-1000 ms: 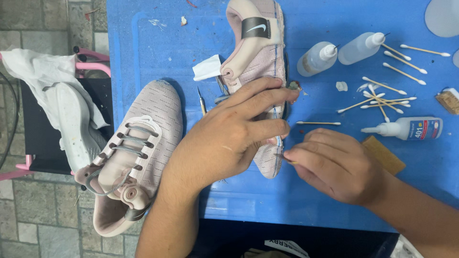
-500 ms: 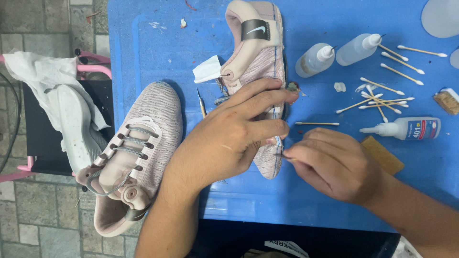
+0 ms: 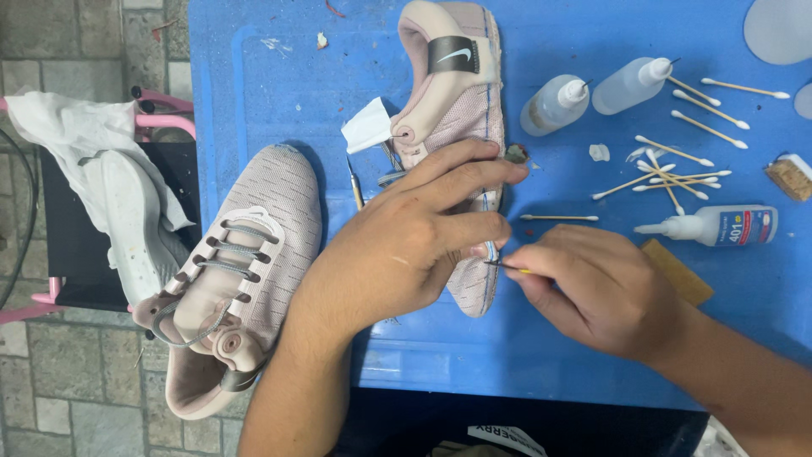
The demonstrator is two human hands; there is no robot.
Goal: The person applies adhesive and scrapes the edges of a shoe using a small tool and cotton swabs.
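Left hand (image 3: 406, 245) presses flat on the pink shoe (image 3: 461, 127) at frame centre, on the blue surface (image 3: 279, 93), fingers spread; right hand (image 3: 592, 292), grip pinched on a thin tool (image 3: 507, 267), touches its sole edge; second shoe (image 3: 245, 271) lower left.

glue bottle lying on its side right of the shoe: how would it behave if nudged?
The glue bottle lies flat on the blue table, and its body looks round, so it would probably roll rather than slide. It looks like small plastic, likely light. The tapered nozzle end might make it curve as it rolls.
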